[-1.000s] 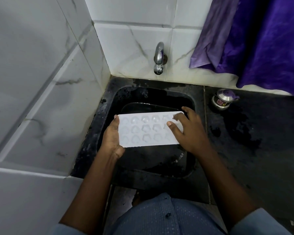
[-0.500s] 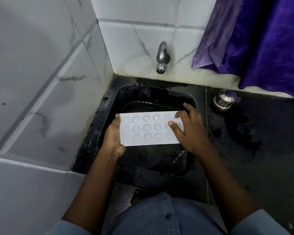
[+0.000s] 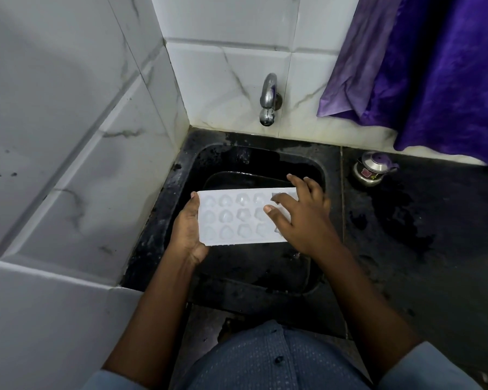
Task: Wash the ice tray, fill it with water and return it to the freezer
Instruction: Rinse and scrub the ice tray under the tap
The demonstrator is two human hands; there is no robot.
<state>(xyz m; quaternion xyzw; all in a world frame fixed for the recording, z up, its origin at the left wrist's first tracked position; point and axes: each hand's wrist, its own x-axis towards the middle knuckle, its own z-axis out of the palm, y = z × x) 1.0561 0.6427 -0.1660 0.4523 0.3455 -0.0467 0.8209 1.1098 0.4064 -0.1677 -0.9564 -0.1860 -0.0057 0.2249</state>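
Note:
A white ice tray with several moulded cups hangs level over the black sink. My left hand grips its left end, thumb on the rim and fingers hidden beneath. My right hand lies across the tray's right end, thumb and fingers spread flat on the cups. The chrome tap sticks out of the tiled wall above the sink, and I see no water running from it.
White marble-look tiles close in the left side and the back. A wet black counter stretches to the right, with a small steel lidded pot near the wall. A purple curtain hangs at the upper right.
My right hand's fingers have shifted over the right end of the tray, rubbing across the cups. The tray and my left hand have stayed in place.

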